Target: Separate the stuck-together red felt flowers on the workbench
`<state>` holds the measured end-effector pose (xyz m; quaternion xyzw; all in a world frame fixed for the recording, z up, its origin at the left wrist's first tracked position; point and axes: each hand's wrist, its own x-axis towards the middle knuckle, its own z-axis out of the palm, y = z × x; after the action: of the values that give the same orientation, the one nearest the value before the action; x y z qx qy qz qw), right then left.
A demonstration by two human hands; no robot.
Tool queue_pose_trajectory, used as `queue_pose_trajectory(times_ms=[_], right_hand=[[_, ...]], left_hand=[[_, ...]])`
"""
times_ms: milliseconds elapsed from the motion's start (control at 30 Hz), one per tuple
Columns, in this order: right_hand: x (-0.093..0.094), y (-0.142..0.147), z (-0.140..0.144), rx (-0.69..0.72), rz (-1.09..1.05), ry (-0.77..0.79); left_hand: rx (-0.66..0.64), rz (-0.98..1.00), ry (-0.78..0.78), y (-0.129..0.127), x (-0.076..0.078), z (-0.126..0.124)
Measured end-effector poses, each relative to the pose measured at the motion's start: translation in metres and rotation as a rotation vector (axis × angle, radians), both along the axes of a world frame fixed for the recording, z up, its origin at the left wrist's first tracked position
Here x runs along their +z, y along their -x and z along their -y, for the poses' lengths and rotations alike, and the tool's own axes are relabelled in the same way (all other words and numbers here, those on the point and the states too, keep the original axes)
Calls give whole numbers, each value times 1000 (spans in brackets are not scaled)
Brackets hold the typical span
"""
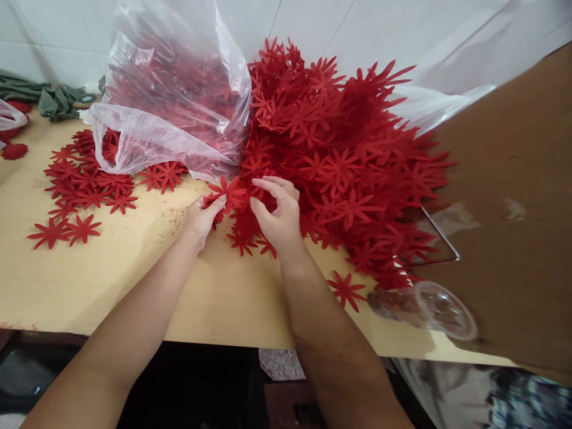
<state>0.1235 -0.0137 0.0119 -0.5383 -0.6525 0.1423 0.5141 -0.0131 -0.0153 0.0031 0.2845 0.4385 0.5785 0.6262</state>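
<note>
A big heap of red star-shaped flower cutouts [348,161] lies on the pale wooden table [134,280]. At the heap's near left edge my left hand [203,217] pinches one red flower cutout [230,193] by its petals. My right hand [279,211] is right beside it, thumb and fingers closed on red cutouts at the edge of the heap. Both hands touch the same small cluster of flowers.
A clear plastic bag [174,95] full of red cutouts stands at the back left. Loose cutouts [84,185] are spread out on the left. A brown cardboard sheet [513,208] covers the right, with a clear plastic cup [429,307] lying near the table's front edge. Green material [49,95] lies far left.
</note>
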Motion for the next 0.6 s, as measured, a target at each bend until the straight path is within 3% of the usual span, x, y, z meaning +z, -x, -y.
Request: queue_pose_trajectory(times_ms=[67, 167, 300, 400, 600], right_hand=[[0, 5, 2, 84, -84, 28], [-1, 13, 4, 276, -307, 196], [3, 15, 6, 404, -457, 362], [5, 13, 5, 397, -493, 377], [-1, 7, -1, 237, -540, 333]], left_hand=[[-46, -37, -16, -2, 0, 2], [-116, -78, -54, -4, 1, 5], [-177, -108, -134, -6, -1, 6], [-196, -148, -163, -6, -3, 6], [-207, -197, -178, -7, -7, 4]])
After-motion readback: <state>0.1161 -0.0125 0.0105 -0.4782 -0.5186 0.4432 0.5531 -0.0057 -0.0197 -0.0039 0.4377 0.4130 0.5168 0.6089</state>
